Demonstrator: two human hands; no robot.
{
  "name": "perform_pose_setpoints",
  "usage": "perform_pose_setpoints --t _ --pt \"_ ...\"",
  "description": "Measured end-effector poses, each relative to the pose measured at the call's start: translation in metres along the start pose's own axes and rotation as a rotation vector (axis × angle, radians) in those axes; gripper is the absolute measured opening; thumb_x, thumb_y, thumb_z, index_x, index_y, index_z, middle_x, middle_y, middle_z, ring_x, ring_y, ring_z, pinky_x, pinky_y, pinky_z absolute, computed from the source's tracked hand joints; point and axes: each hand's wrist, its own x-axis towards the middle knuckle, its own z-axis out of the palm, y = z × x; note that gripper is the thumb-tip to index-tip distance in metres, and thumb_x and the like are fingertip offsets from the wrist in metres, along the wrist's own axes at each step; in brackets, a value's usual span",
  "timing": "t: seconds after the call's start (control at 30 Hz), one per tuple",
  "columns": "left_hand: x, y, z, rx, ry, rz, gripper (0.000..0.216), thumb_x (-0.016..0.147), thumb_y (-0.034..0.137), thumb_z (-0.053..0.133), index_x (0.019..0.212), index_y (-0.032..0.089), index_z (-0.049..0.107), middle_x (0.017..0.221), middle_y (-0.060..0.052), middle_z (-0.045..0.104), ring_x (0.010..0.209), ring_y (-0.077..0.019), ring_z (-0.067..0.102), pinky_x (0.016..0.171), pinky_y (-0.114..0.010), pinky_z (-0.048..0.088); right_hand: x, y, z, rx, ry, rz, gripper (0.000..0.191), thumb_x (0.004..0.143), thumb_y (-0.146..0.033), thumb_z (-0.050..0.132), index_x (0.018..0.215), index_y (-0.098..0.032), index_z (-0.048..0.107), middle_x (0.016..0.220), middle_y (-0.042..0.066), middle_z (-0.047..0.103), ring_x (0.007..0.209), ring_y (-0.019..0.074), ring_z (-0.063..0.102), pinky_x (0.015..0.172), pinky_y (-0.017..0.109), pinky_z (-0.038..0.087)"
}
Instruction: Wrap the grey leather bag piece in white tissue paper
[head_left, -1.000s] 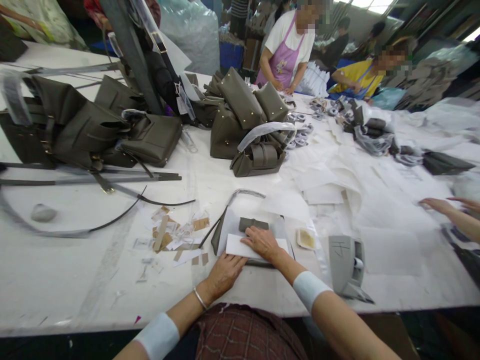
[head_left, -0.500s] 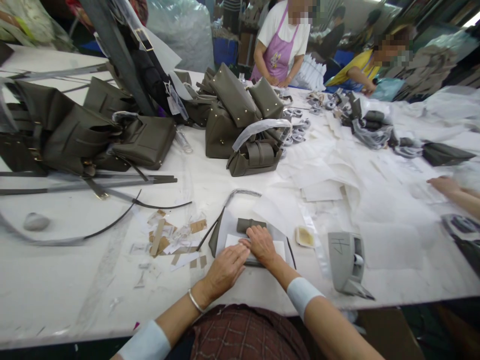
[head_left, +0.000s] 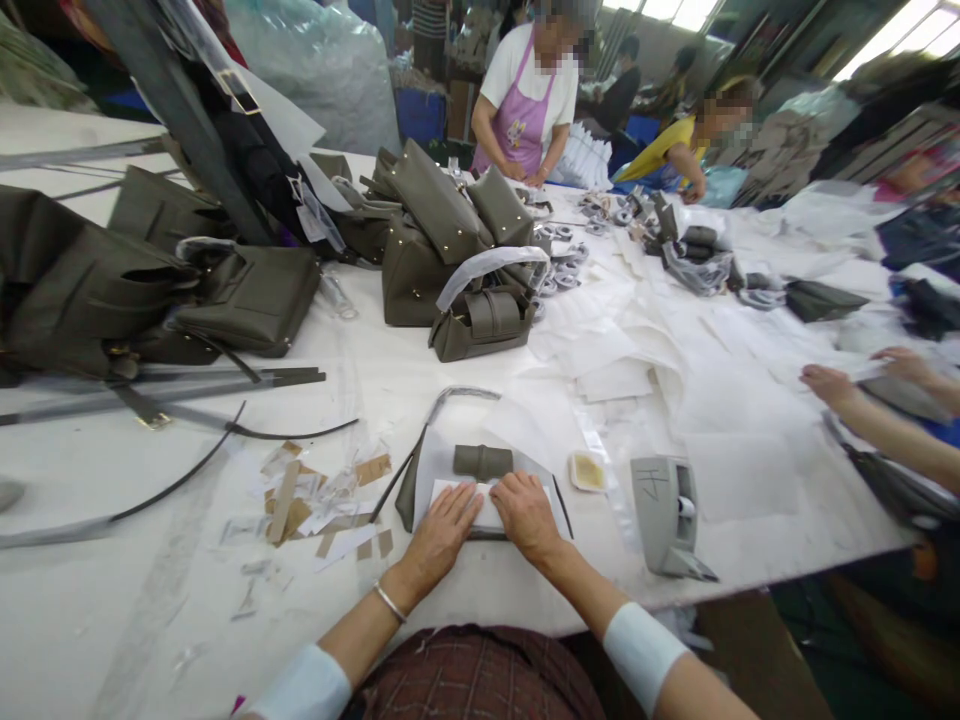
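An olive-green handbag (head_left: 407, 497) lies in front of me, its strap curving up behind it. Thin white wrapping covers part of it, and a rolled olive flap piece (head_left: 484, 461) shows in the middle. A strip of white paper (head_left: 444, 490) lies across the bag's near part. My left hand (head_left: 450, 520) rests on that paper, palm down, fingers stretched out. Just beside it, my right hand (head_left: 527, 512) has its fingers bent and closed at the paper; its fingertips are partly hidden.
A grey tape dispenser (head_left: 660, 515) and a small dish of yellowish stuff (head_left: 587, 471) stand at right. Paper scraps (head_left: 300, 500) lie at left. Several olive handbags (head_left: 480, 320) are heaped behind. A co-worker's hands (head_left: 832, 385) handle material at far right; two people work across the table.
My hands have moved apart: the right shifted off the rolled flap toward the paper's right part, the left now lies flatter on the paper. The view has turned slightly right.
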Motion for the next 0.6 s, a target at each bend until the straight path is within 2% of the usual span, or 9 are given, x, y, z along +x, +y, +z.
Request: perform_pose_setpoints --t 0.07,0.17,0.27,0.33,0.5,0.6 --pt "0.005 0.005 -0.003 0.016 0.000 -0.020 0.045 0.094 0.016 0.045 0.140 0.016 0.041 0.144 -0.017 0.046 0.136 -0.0257 0.042 0.108 -0.048 0.040 -0.010 0.002 0.007 -0.018 0.024 -0.028 0.025 0.098 -0.022 0.044 0.080 -0.021 0.061 0.078 0.004 0.058 0.079 0.0200 0.047 0.074 0.035 0.029" --pt "0.017 0.013 -0.007 0.069 -0.074 -0.043 0.040 0.092 0.022 0.050 0.132 0.014 0.048 0.147 -0.018 0.043 0.132 -0.0294 0.047 0.105 -0.051 0.041 -0.015 0.007 0.021 0.014 0.068 -0.049 0.025 0.098 -0.022 0.044 0.082 -0.021 0.063 0.078 0.003 0.059 0.078 0.0193 0.047 0.074 0.034 0.029" --pt "0.029 0.017 -0.006 0.116 -0.149 0.030 0.031 0.092 0.013 0.041 0.119 0.012 0.056 0.142 -0.017 0.049 0.132 -0.0271 0.046 0.106 -0.048 0.039 -0.015 0.011 0.028 0.062 0.115 -0.041 0.024 0.098 -0.023 0.044 0.085 -0.021 0.064 0.078 0.003 0.059 0.077 0.0188 0.047 0.073 0.034 0.029" --pt "0.032 0.017 -0.002 0.131 -0.145 0.081 0.033 0.091 0.007 0.035 0.114 0.012 0.059 0.135 -0.016 0.056 0.132 -0.0243 0.046 0.109 -0.044 0.036 -0.015 0.013 0.031 0.103 0.138 -0.035 0.023 0.098 -0.025 0.044 0.086 -0.022 0.064 0.078 0.003 0.060 0.078 0.0184 0.047 0.073 0.034 0.029" --pt "0.023 0.006 0.013 0.144 -0.026 0.142 0.049 0.089 0.002 0.031 0.135 0.011 0.046 0.133 -0.013 0.058 0.127 -0.0235 0.050 0.107 -0.044 0.038 -0.016 0.016 0.034 0.218 0.159 0.021 0.021 0.096 -0.022 0.045 0.087 -0.021 0.064 0.081 0.003 0.061 0.081 0.0186 0.048 0.074 0.033 0.031" --pt "0.016 -0.001 0.017 0.107 0.019 0.157 0.049 0.091 0.006 0.034 0.138 0.013 0.043 0.127 -0.013 0.061 0.123 -0.0242 0.054 0.105 -0.046 0.042 -0.017 0.015 0.033 0.262 0.126 0.069 0.019 0.095 -0.024 0.047 0.085 -0.022 0.064 0.083 0.003 0.061 0.083 0.0185 0.049 0.076 0.034 0.031"
